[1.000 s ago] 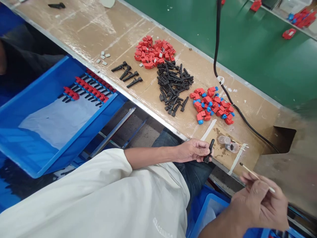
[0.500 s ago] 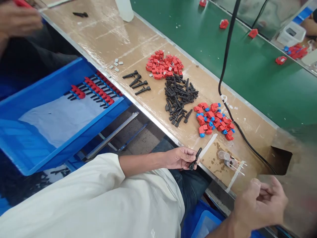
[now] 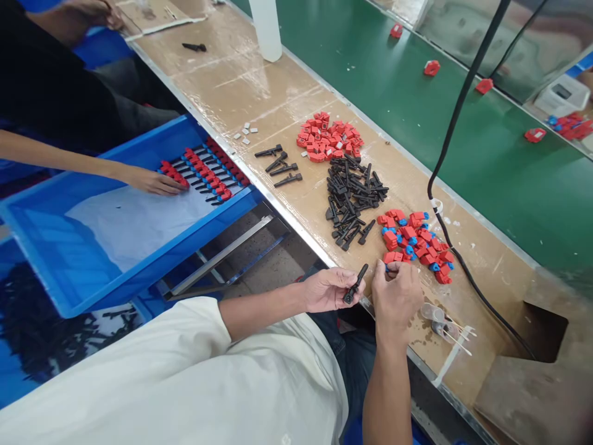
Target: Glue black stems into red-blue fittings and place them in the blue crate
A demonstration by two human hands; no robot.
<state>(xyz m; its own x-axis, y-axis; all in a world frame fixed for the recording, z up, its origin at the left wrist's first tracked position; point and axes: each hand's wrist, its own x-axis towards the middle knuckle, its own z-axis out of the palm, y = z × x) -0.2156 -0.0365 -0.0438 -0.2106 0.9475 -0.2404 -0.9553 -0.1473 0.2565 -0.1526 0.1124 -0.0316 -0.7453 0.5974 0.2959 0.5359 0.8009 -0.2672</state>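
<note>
Left hand pinches black plastic pin mid-shaft: light, stiff, slim; hold near thick end. Right hand fingertips close on red-blue cap at pile's near edge: small, rigid.

We find a factory assembly line. A long workbench carries sorted heaps of small red parts and black parts, with a green conveyor belt running alongside at upper right. A blue bin of assembled pieces at left is tended by a co-worker's hand.
</note>
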